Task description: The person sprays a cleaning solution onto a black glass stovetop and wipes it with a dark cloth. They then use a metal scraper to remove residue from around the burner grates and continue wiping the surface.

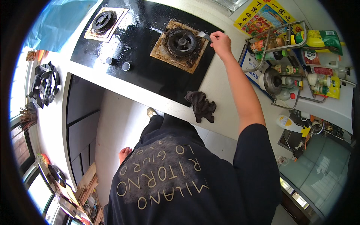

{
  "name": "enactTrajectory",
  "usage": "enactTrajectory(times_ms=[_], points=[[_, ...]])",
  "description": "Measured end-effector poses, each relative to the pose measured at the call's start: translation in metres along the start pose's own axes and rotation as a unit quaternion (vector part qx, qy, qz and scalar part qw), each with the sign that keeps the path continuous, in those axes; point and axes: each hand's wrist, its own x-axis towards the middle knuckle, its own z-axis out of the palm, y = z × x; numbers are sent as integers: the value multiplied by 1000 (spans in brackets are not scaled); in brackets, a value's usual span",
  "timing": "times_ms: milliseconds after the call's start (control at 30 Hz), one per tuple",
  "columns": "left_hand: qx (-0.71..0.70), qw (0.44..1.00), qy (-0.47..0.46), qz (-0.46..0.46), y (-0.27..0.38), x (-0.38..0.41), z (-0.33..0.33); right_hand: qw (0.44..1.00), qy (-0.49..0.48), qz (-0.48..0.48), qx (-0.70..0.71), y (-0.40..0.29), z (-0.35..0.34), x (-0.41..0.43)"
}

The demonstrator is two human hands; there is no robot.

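Observation:
My right hand (220, 43) grips a scraper (205, 36) with a flat metal blade. Its blade lies at the right edge of the grimy square plate (160, 52) around a gas burner (182, 42). The plate is crusted with brown and black residue. A wet black glass hob (140, 76) carries this burner, a second dirty burner (102, 21) and two control knobs (126, 66). By my side, away from the hob, my left hand (125, 153) hangs with fingers curled; whether it holds anything cannot be seen.
A crumpled dark cloth (201, 105) lies at the counter's front edge. Pan supports (45, 84) are stacked at the left. To the right, a metal rack (298, 46) holds bottles and a lidded pot (272, 81). A spray bottle (289, 123) lies beyond it. Blue plastic sheeting (53, 28) is at upper left.

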Motion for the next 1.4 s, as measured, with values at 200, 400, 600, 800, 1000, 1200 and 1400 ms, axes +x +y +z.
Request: enactTrajectory(times_ms=[200,400,600,800,1000,1200,1400], points=[[-154,977,-141,-46,-52,43,-47,997,-55,-14,47,-8,32,20],[-176,971,-142,-75,-55,43,-51,995,-36,-43,-81,12,19,0],[-13,999,40,-31,-15,14,10,994,-65,-1,-86,1,4,-39],[-97,989,-103,-31,-27,44,-40,997,18,-31,-64,-18,13,-27],[-32,999,-13,-18,-5,19,-15,997,-18,-3,-78,-17,13,-70],[-24,999,9,-24,-43,37,-18,998,-40,53,-18,-19,7,-93],[-75,995,-54,-28,-9,36,-26,997,65,-11,-38,20,29,-16]])
